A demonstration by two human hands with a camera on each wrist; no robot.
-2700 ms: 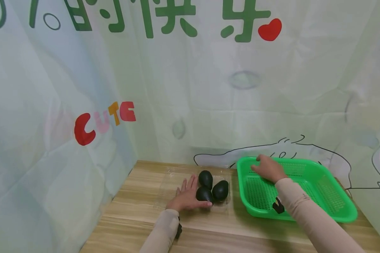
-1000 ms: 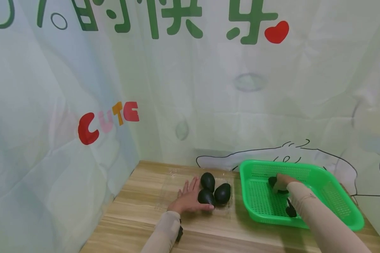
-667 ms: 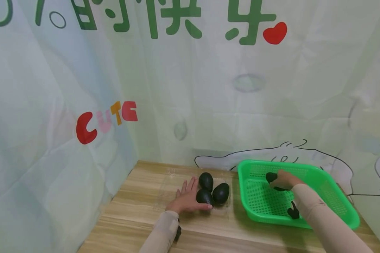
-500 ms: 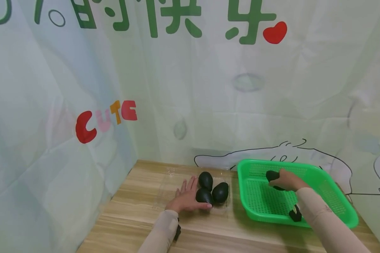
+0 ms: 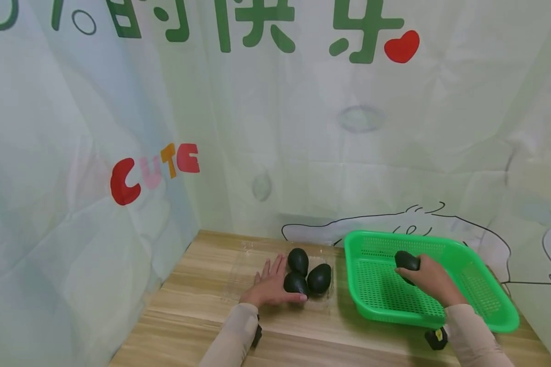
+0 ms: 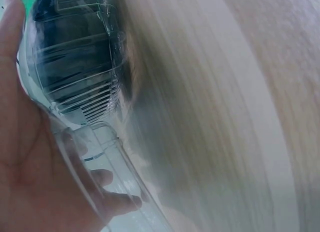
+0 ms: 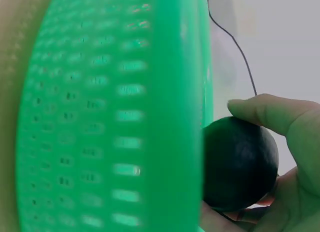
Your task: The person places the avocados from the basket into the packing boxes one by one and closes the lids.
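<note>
My right hand point(image 5: 433, 279) grips a dark avocado point(image 5: 406, 261) over the green plastic basket point(image 5: 482, 320). In the right wrist view, the thumb and fingers curl around that avocado point(image 7: 240, 164), part of which is behind the basket's rim point(image 7: 175, 117). On the left, my left hand point(image 5: 271, 289) lies with straight fingers on a clear plastic clamshell box point(image 5: 243, 265); its thumb stretches along the near side of an avocado point(image 5: 296, 283). Two more avocados, one behind point(image 5: 298, 261) and one to the right point(image 5: 319, 279), sit in the box. The left wrist view shows fingers point(image 6: 120, 204) through the plastic.
A wooden table point(image 5: 188, 326) carries both the box and the basket, which stand side by side with a small gap between them. Printed fabric point(image 5: 275, 127) hangs behind and along the left side of the table.
My right hand was farther back in the basket, then lower over an avocado there. Now it is raised and nearer the front, with the avocado in its grip. My left hand stays put.
</note>
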